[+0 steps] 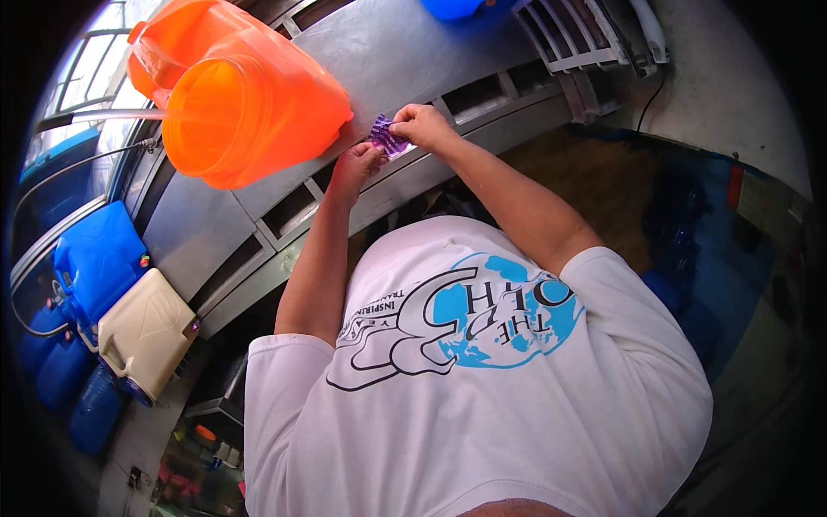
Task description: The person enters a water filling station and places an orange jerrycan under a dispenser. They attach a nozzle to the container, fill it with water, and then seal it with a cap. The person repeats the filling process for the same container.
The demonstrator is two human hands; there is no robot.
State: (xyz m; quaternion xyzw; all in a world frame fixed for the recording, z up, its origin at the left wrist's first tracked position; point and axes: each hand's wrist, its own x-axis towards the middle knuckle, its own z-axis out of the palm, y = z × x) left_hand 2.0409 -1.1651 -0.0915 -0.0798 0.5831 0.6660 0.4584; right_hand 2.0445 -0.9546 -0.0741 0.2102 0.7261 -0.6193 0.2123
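Note:
My left hand [358, 166] and my right hand [424, 127] meet above the front edge of a stainless steel counter [371, 55]. Between them they pinch a small purple printed plastic wrapper [386, 137], which looks crumpled. Its right side is in my right fingers, its lower left part at my left fingertips. To the left of the hands is a large translucent orange plastic jug [291, 97] on the counter. Its wide round mouth is uncapped. A stream of water [123, 115] shoots into that mouth from a dark nozzle [55, 121] at the left.
A blue jug [100, 252] and a beige jug [145, 329] stand at the left, with more blue jugs beyond. Slots run along the counter front. Another blue container [452, 6] sits at the top. A white slatted rack [572, 32] is at the upper right.

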